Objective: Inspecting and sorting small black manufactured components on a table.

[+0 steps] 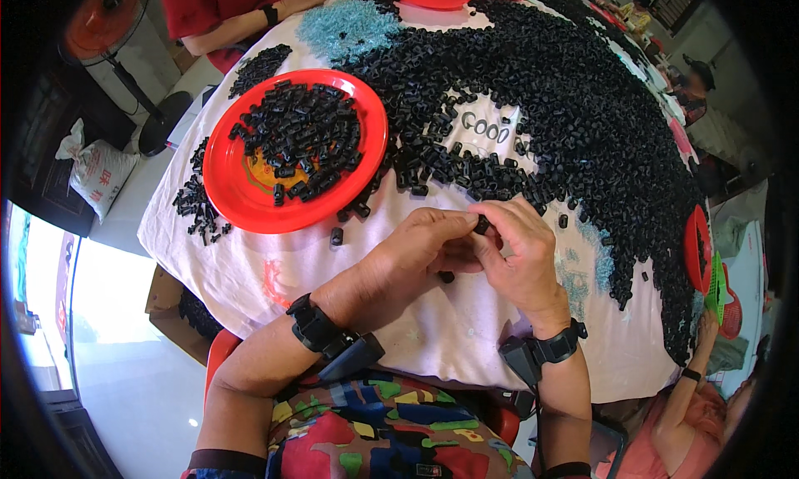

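Observation:
Over the near middle of the cloth, my left hand [429,244] and my right hand [524,250] meet at the fingertips. Pinched between them is a small black plastic part [482,224], partly covered by the fingers. Another black piece [447,277] shows just below my left hand; I cannot tell if it is held or lies on the cloth. Up and to the left, a red plate [218,175] carries a heap of small black plastic parts [312,138]. Beyond my hands spreads a large pile of similar black parts [574,104].
A pale pink cloth [441,337] covers the table. Clear bluish small pieces [348,29] are heaped at the far left. A person in red [225,13] sits there, and another person [682,421] works at the right near a red basket [732,304]. A fan [104,21] stands at left.

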Demonstrator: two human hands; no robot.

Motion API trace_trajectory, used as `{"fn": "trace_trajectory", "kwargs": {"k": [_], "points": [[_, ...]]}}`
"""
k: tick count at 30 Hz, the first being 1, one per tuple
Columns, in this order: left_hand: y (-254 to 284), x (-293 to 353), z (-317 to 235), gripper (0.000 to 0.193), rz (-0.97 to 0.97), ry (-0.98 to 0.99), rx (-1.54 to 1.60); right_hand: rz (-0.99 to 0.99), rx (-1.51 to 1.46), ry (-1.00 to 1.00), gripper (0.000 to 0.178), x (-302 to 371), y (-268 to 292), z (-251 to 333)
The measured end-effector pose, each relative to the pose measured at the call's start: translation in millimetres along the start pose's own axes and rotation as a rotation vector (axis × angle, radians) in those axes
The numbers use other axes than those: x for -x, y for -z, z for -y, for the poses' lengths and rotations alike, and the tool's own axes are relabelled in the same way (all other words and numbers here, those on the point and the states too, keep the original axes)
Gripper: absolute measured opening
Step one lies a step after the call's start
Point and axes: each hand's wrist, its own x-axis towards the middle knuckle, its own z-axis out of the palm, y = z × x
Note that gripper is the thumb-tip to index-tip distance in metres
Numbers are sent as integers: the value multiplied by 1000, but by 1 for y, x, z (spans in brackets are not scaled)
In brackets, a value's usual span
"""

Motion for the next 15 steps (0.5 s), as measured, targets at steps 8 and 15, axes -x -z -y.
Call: {"fn": "trace_trajectory", "kwargs": {"k": [8, 15], "points": [[10, -9, 3, 29, 28, 9, 102, -77, -76, 62, 40, -6, 3, 4], [16, -11, 5, 32, 93, 6, 149, -53, -72, -1, 36, 2, -1, -4]]}}
